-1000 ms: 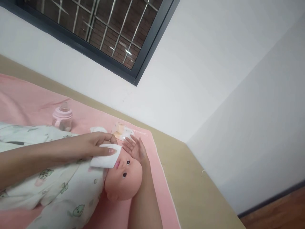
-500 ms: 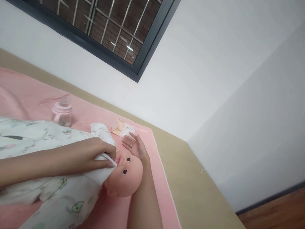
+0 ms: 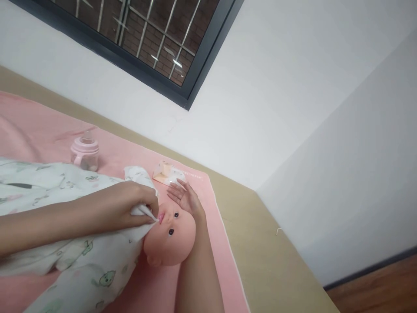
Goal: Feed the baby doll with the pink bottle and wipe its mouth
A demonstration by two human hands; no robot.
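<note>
A doll [image 3: 174,239] lies on its back, its bald head resting against my right forearm. It wears a white outfit [image 3: 81,182] printed with small green animals. My left hand [image 3: 138,202] reaches in from the left and pinches the outfit's collar edge, pulling the cloth up beside the doll's mouth. Beyond the head, my right hand [image 3: 185,195] lies palm up with its fingers stretched out. Its fingertips are close to a small white and orange soft pack [image 3: 166,171]. The doll's hands are hidden inside the sleeves.
A pink baby bottle [image 3: 84,152] with a handle stands behind the doll's body. Under everything is a pink blanket [image 3: 156,287] on a tan tabletop [image 3: 247,226]. A white wall [image 3: 228,143] and a dark-framed barred window [image 3: 192,78] rise behind.
My left hand has shifted slightly up, and the collar cloth is bunched more narrowly in its fingers. My right hand stays in place under the doll's head.
</note>
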